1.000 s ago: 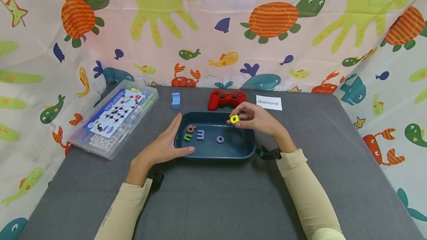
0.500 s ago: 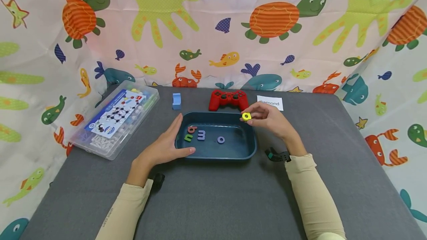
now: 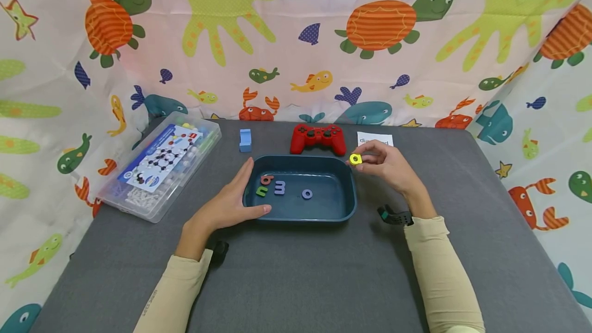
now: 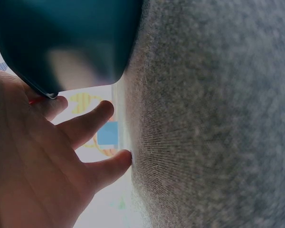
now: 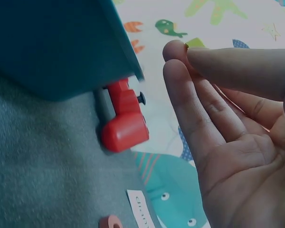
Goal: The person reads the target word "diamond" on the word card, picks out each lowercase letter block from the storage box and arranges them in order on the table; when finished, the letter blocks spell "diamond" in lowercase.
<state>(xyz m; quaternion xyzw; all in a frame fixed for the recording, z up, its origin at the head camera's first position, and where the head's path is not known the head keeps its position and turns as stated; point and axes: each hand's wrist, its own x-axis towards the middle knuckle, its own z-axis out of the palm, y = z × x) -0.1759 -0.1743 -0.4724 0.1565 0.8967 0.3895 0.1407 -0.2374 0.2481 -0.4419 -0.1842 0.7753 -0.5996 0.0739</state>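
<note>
Backdrop: I've got a white cloth (image 3: 296, 30) filling the back, printed with turtles, crabs, whales and fish.
Table: grey cover (image 3: 319, 281), everything else set out over it.
Clear box: there on the left, a lidded plastic case (image 3: 159, 163) lies at a slant, its label showing a ball-and-stick model.
Tray: dark blue tray (image 3: 328, 181) sits mid-table, right in front of me.
Left side: the left hand (image 3: 225, 203) lies against the tray's left end, thumb over the near corner, fingers loose and spread, nothing clenched.
Right side: the right hand (image 3: 388, 168) is just off the tray's right end, raised above the table, and yes, it's pinching a piece between thumb and fingertips.
Controller: red gamepad (image 3: 318, 139), just behind the tray.
Card: white card (image 3: 370, 136), right of the gamepad, its printed word partly hidden by the right hand's fingers.
Block: small light-blue block (image 3: 245, 141), behind the tray's left part.
Piece in the pinch: yellow letter (image 3: 359, 161), held up in front of the card, outside the tray.
Letters in the tray: orange letter (image 3: 266, 180), green n (image 3: 261, 191) and purple m (image 3: 279, 188) cluster left; purple o (image 3: 303, 194) lies apart, nearer the middle.
Lower edge, right wrist view: a pinkish piece (image 5: 111, 222) near the card, too cropped to name.
</note>
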